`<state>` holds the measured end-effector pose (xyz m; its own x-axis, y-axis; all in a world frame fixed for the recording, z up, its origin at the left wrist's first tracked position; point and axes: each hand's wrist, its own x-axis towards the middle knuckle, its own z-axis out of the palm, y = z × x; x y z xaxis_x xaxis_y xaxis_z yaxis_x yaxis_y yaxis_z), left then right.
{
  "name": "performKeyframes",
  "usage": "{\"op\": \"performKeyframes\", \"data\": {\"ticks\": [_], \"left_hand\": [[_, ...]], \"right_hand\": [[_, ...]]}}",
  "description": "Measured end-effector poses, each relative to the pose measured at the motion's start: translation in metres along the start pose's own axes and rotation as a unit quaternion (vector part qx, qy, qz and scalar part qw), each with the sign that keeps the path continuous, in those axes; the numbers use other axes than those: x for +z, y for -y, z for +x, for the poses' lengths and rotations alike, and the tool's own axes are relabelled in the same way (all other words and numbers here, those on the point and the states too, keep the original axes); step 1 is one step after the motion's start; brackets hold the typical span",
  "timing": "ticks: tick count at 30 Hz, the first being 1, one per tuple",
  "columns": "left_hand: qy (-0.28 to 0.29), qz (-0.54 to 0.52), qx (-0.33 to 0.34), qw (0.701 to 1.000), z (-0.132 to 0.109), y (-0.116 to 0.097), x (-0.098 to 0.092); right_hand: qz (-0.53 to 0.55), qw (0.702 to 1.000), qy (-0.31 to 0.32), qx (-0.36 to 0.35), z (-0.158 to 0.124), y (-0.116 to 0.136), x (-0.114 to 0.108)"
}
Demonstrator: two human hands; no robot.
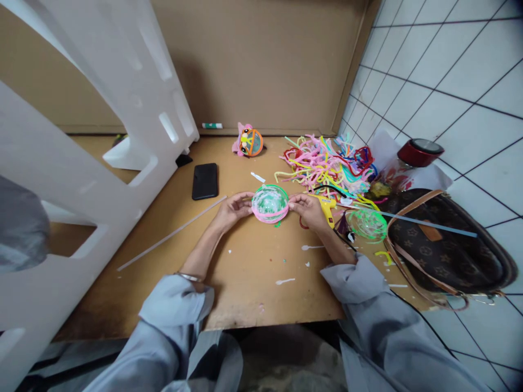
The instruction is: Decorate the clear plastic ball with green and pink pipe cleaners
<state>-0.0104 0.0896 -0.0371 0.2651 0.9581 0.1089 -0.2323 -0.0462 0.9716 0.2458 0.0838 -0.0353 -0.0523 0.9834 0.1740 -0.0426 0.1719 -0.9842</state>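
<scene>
Currently, I have the left hand (236, 209) and the right hand (306, 210) set apart, pinching opposite sides of the pink-and-green bowl (270, 203) over the middle of the table (245, 296). Squeezing too hard could, I judge, buckle its wall, while swinging my right hand outward might knock the yellow glue gun (328, 211) just beside it.
</scene>
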Motion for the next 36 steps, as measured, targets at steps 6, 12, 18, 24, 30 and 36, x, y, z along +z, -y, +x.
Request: {"op": "performKeyframes", "data": {"ticks": [6,12,18,24,30,36], "left_hand": [[0.006,-0.004,0.006,1.000,0.000,0.001,0.000],[0.013,0.023,0.019,0.999,-0.002,0.000,0.002],[0.003,0.059,0.061,0.996,-0.003,-0.003,0.000],[0.005,0.057,0.058,0.997,-0.002,-0.002,-0.003],[-0.030,0.002,0.048,0.998,0.000,0.001,0.002],[-0.040,-0.001,0.049,0.998,0.001,0.003,0.006]], "right_hand": [[0.019,1.000,-0.004,0.018,0.001,-0.004,-0.001],[0.015,1.000,0.007,0.026,0.003,-0.008,-0.007],[0.005,0.999,0.020,0.027,0.004,-0.011,-0.007],[-0.009,1.000,0.018,0.023,0.003,-0.012,-0.004],[-0.022,0.999,0.018,0.021,0.002,-0.008,-0.005],[-0.039,0.999,0.022,0.025,0.001,-0.002,-0.007]]}}
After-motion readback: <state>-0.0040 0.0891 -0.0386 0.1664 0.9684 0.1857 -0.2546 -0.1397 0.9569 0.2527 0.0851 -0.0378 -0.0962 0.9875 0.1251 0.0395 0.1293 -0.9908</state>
